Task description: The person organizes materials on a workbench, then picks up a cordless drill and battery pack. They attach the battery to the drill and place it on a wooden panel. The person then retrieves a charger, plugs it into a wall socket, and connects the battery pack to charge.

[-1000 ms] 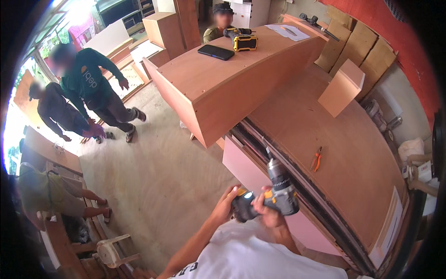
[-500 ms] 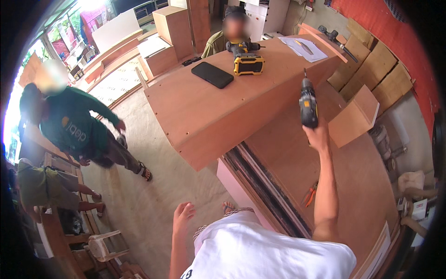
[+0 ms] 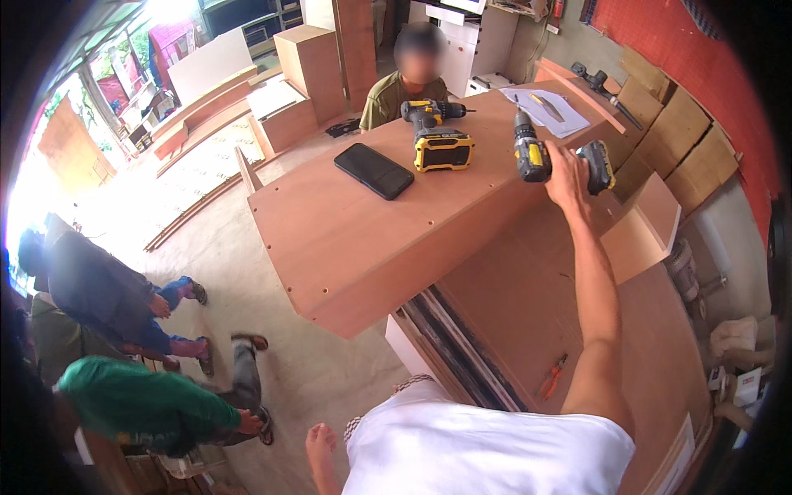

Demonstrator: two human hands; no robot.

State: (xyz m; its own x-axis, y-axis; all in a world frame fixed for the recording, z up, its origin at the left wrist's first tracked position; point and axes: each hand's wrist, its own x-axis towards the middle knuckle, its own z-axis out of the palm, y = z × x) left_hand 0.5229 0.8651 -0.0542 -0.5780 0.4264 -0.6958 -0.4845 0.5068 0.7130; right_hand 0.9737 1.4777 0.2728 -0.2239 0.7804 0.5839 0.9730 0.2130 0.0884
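My right hand (image 3: 569,180) is closed around the grip of a yellow and black cordless drill (image 3: 533,157). The drill is tilted over the far right part of a long wooden box (image 3: 363,223), its bit toward some white papers (image 3: 554,114); whether it touches the box I cannot tell. Low beside my white shirt hangs my left hand (image 3: 321,445), its fingers loosely bent and nothing visible in them. A second cordless drill (image 3: 444,153) stands on the box, left of the held one. Near it lies a black phone (image 3: 374,171).
Orange-handled pliers (image 3: 553,379) rest on a wooden panel (image 3: 520,305) beside my right arm. A person (image 3: 396,97) is behind the box. Two people, one in a green top (image 3: 140,404) and one in dark blue (image 3: 95,280), are at left. Cardboard (image 3: 660,124) leans at far right.
My right hand has swung the drill up and left, turning it so its battery shows. My left hand is lower. The green-topped person has come nearer; another in dark blue appears.
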